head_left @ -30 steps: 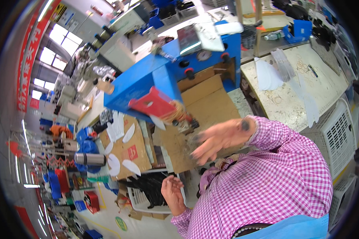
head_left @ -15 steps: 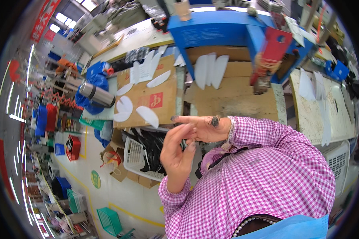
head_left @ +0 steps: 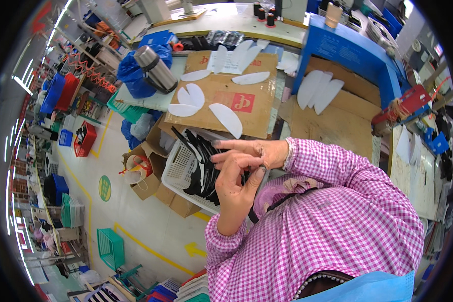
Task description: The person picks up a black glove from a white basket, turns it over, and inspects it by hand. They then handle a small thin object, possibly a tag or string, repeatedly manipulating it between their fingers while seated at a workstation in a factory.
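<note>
White basket point(head_left: 186, 168) rim under L hand point(head_left: 235, 183) | R hand point(head_left: 254, 151) touching

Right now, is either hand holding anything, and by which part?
It cannot be told for sure. The left hand and right hand meet above the white basket of black pieces; no held piece shows clearly between them.

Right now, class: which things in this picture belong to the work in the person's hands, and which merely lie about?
In the work:
left hand
right hand
white basket under the hands
black cut pieces in the basket

Lying about:
white cut pieces on the cardboard sheet
steel flask
blue bag
red crate
</note>
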`<state>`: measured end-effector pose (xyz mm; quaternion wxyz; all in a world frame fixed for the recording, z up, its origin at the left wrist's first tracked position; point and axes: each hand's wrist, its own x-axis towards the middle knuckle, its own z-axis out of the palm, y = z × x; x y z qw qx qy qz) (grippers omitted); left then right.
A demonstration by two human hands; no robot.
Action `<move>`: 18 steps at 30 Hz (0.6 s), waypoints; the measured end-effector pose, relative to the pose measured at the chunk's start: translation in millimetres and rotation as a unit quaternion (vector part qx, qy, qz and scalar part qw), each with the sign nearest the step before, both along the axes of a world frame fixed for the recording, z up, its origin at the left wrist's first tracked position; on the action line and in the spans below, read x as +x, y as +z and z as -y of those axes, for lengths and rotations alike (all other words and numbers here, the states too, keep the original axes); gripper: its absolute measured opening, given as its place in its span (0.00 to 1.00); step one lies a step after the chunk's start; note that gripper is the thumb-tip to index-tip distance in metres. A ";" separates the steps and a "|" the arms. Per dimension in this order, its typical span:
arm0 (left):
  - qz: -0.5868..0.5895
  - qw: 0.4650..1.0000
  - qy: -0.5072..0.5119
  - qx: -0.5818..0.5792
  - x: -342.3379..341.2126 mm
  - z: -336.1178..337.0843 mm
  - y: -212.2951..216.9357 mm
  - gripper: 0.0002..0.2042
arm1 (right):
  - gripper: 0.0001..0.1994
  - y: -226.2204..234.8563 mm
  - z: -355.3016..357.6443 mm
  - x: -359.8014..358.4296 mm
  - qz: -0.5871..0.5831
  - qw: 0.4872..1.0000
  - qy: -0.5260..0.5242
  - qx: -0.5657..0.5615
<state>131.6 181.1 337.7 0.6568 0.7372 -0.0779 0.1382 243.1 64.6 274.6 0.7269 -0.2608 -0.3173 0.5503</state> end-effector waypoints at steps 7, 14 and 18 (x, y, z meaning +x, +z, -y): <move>0.033 0.992 0.032 0.120 -22.0 -12.8 5.3 0.06 | 0.65 -13.7 -23.2 -2.1 0.009 0.985 0.174 -0.014; 0.051 0.958 -0.017 0.281 -45.1 9.3 23.5 0.07 | 0.66 -32.1 -29.8 -19.2 0.082 0.935 0.332 0.089; 0.083 0.943 -0.020 0.322 -53.1 24.6 21.9 0.12 | 0.63 -46.6 -26.1 -27.3 0.159 0.914 0.331 0.171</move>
